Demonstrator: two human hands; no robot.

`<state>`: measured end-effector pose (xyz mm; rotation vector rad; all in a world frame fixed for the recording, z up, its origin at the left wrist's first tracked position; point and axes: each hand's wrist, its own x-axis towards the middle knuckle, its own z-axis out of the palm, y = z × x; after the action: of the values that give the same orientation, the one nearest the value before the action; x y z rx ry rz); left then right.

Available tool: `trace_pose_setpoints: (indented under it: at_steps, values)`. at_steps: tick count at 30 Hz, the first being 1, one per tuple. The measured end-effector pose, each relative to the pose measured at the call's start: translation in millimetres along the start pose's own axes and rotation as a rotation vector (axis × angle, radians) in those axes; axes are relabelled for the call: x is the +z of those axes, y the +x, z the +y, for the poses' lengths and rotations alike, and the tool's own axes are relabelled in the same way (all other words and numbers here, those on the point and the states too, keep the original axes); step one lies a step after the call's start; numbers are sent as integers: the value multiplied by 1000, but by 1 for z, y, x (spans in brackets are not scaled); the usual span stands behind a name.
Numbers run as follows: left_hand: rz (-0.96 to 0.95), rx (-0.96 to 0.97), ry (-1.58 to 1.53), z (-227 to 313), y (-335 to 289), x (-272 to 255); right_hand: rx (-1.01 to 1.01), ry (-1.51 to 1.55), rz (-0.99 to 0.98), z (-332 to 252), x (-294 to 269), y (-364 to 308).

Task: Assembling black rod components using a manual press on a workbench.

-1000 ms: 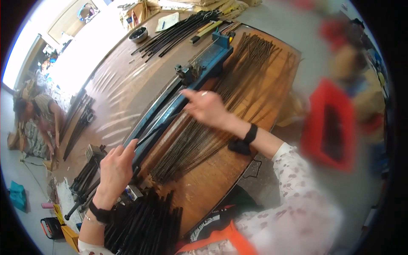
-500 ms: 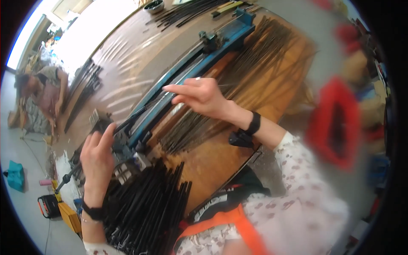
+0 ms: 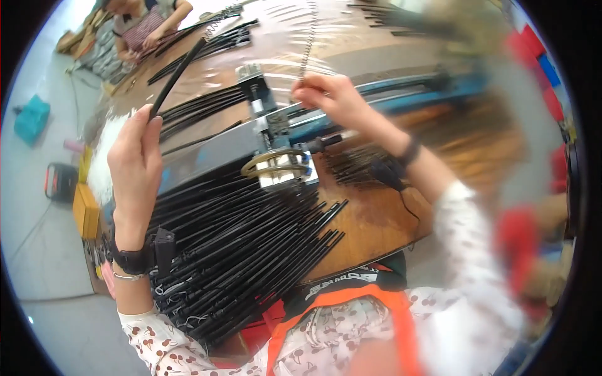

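My left hand (image 3: 135, 163) is closed round the lower end of a slim black tube (image 3: 179, 76), which slants up and to the right. A thin coil spring (image 3: 219, 24) shows at the tube's upper end. With thumb and fingers pinched, my right hand (image 3: 332, 97) grips a long, thin coiled spring (image 3: 309, 41) that runs up past the top edge; whether both coils are one piece is hidden. Between my hands stands a metal clamping device (image 3: 266, 119) with a brass-coloured hose loop (image 3: 273, 163).
Many black tubes (image 3: 251, 244) lie heaped in front of me. A blue rail (image 3: 389, 113) runs right from the device, beside thin rods (image 3: 357, 166) on the wooden table (image 3: 370, 216). Another person (image 3: 147, 28) works at the far left near more black tubes (image 3: 216, 50).
The view has swung, shifting the table and device. My left hand now holds up a black tube, and my right hand has risen with the coiled spring stretching upward from it.
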<state>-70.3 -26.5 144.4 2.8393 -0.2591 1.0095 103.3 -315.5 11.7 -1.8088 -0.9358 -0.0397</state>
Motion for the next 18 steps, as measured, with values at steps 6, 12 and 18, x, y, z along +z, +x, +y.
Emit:
trace_pose_setpoints:
  at_steps: [6, 12, 18]
  values:
    - [-1, -99, 49, -53, -69, -36, -384, -124, -99, -2, 67, 63]
    - [-82, -329, 12, -58, -103, -35, -174, -129, -406, -2, 80, 81]
    - [-37, -271, -2, -64, -92, -15, -171, -219, -279, -11, 75, 75]
